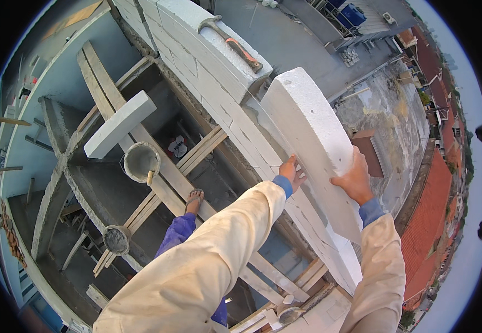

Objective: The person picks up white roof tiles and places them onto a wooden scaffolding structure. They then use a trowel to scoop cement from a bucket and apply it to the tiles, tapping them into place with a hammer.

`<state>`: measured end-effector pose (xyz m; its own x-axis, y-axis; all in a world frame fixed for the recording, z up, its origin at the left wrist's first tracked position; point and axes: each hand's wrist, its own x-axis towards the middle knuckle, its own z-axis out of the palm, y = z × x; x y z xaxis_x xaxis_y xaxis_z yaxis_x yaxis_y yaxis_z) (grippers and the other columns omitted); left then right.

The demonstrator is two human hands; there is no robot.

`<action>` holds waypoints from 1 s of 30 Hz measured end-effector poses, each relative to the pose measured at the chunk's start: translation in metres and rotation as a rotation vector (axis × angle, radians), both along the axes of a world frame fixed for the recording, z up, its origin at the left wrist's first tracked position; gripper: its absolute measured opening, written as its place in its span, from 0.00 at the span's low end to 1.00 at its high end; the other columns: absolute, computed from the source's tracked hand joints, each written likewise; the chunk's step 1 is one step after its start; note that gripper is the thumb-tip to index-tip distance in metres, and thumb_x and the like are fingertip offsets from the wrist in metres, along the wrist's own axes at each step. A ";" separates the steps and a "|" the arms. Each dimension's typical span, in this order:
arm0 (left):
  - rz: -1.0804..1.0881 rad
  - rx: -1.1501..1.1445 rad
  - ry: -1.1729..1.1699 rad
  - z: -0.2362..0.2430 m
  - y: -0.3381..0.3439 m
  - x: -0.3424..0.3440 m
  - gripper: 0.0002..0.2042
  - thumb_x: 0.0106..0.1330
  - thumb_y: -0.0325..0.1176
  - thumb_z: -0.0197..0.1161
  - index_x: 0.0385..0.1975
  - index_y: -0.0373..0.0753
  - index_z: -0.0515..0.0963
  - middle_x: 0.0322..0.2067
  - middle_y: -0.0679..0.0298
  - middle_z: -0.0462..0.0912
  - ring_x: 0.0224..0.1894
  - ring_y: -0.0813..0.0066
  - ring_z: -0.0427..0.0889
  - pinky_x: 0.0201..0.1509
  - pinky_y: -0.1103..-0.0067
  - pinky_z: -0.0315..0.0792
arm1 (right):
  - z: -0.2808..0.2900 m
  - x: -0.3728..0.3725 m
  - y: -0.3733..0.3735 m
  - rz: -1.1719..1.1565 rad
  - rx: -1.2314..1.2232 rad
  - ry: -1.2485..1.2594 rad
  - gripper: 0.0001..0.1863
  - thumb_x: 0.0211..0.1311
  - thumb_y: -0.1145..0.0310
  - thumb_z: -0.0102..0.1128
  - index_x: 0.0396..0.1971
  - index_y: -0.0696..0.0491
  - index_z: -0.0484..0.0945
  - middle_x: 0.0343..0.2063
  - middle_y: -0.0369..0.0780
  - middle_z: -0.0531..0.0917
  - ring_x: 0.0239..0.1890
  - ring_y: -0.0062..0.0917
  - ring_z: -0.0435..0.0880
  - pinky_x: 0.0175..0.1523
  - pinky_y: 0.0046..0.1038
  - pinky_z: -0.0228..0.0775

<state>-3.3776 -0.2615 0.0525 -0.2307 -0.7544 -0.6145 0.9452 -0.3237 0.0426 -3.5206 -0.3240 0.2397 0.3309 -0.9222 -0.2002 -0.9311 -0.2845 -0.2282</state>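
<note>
A long white aerated concrete block (307, 127) stands on edge along the top of the block wall (219, 105). My right hand (356, 178) grips it from the outer side, thumb on the upper edge. Close against its inner face is my left hand (292, 174), fingers apart; I cannot tell how firmly they touch it. Beyond the block's far end, a hammer (232, 43) with an orange and black handle lies on the neighbouring raised block. Grey mortar (271, 130) shows along the wall top between the two blocks.
Left and below, planks (166, 194) bear my sandalled foot (195, 201), a loose white block (120, 125) and a mortar bucket (141, 162). Another bucket (116, 240) stands lower. Deep openings lie between the beams, with a person (178, 146) below. Red roofs (432, 205) drop away right.
</note>
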 end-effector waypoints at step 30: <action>-0.034 0.318 -0.090 -0.057 -0.037 0.035 0.33 0.80 0.55 0.44 0.76 0.38 0.51 0.77 0.55 0.51 0.78 0.54 0.51 0.81 0.52 0.42 | -0.071 0.037 -0.013 0.039 0.124 0.020 0.67 0.32 0.60 0.83 0.73 0.66 0.51 0.62 0.54 0.68 0.68 0.48 0.66 0.72 0.39 0.60</action>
<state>-3.3422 -0.2982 -0.0048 -0.1864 -0.5141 -0.8372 0.9305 -0.3659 0.0175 -3.4833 -0.3369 0.1683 0.3606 -0.8766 -0.3186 -0.9246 -0.2910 -0.2458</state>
